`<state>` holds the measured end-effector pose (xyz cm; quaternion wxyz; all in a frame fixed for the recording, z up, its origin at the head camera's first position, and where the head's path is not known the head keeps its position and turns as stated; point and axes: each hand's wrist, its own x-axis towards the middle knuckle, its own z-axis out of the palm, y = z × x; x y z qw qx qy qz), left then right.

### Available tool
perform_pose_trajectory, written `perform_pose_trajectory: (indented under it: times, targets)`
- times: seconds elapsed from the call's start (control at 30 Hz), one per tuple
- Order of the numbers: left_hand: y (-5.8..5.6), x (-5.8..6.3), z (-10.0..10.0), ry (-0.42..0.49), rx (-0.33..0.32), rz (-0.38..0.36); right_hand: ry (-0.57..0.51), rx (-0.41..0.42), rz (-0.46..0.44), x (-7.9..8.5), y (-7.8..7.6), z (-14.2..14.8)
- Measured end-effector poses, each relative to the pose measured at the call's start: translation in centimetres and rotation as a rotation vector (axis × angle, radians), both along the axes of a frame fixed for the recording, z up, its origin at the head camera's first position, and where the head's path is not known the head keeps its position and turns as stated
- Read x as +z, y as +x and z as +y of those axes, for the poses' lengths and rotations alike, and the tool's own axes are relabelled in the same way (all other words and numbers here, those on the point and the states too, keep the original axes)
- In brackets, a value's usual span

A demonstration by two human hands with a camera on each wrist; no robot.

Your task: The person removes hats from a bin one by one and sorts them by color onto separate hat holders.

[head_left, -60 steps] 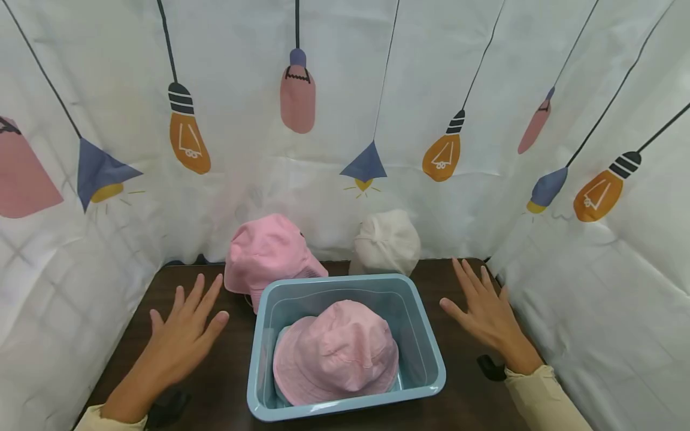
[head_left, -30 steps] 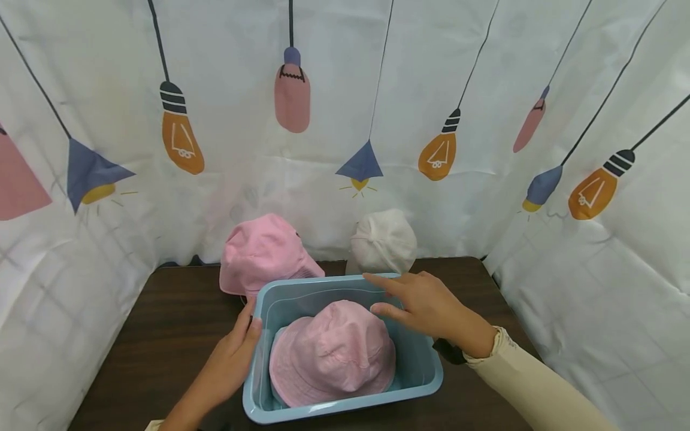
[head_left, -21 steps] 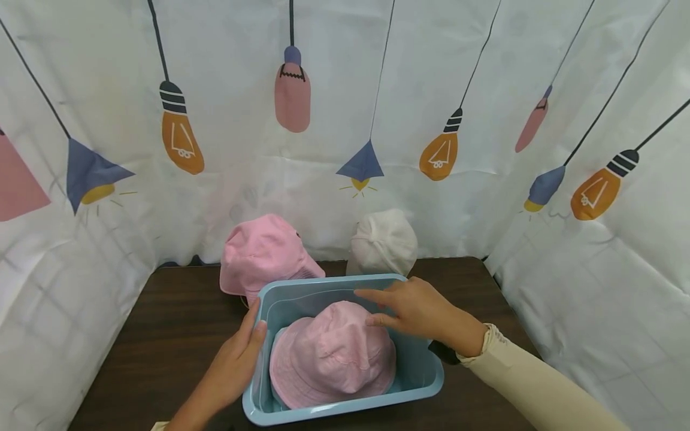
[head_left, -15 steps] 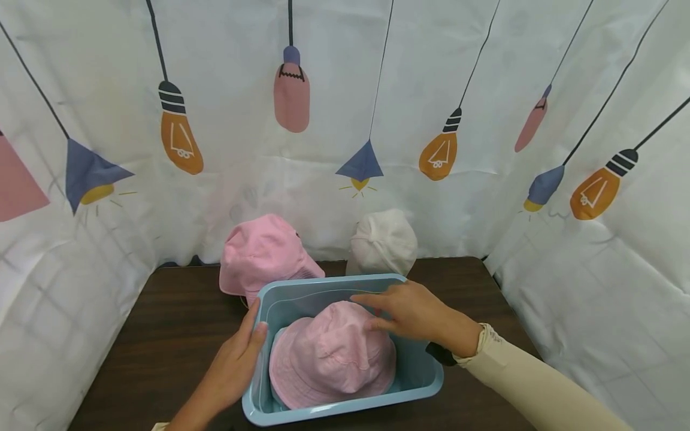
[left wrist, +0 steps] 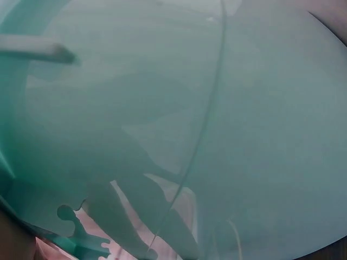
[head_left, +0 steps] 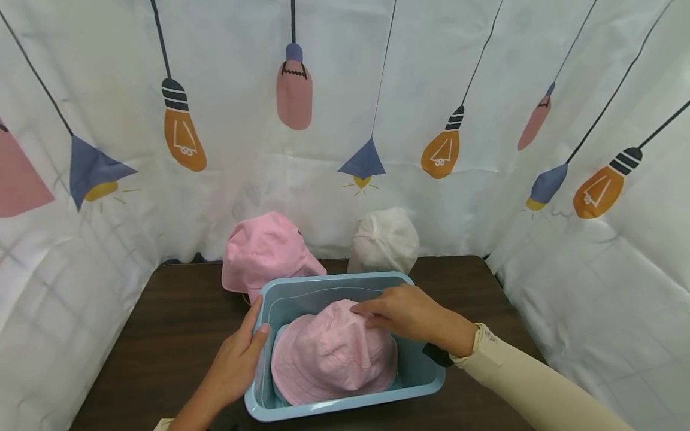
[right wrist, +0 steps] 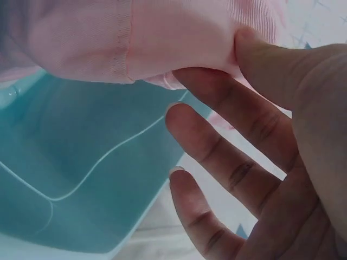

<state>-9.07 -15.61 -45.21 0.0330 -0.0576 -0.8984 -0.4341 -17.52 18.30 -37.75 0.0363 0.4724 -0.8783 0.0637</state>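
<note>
Head view shows the pink bucket hat (head_left: 334,359) lying inside the blue basin (head_left: 421,371). The right hand (head_left: 412,311) pinches this hat at one o'clock, so the hold seems taken, but no raising is visible yet. The left hand (head_left: 232,359) rests straight-fingered against the basin at nine o'clock. The hat looks soft, slightly crumpled.

Inside the blue tub (head_left: 350,401), you had room right of the pink bucket hat (head_left: 329,359), though your right hand (head_left: 412,311) hung over that gap's far end. Your left hand (head_left: 232,362) blocked the tub's left side. Just behind it, a pink cap (head_left: 266,251) and a white cap (head_left: 385,242) left you 1 narrow gap between them. Wider passage lay along the dark tabletop (head_left: 172,323), left and right.
</note>
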Motion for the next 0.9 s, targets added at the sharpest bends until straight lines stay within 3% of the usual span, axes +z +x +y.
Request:
perform_pose_trajectory:
  times: [0.4,0.67,0.9]
  targets:
    - [0.0,-0.1,0.0,0.008,-0.004,-0.009,-0.036,0.081,0.096,-0.3,0.1,-0.7]
    - [0.0,0.1,0.0,0.0,0.0,-0.001,-0.121,0.077,0.096,0.5,0.4,-0.2]
    - [-0.1,0.0,0.0,0.007,-0.007,-0.017,-0.15,-0.006,0.123,1.6,0.8,0.4]
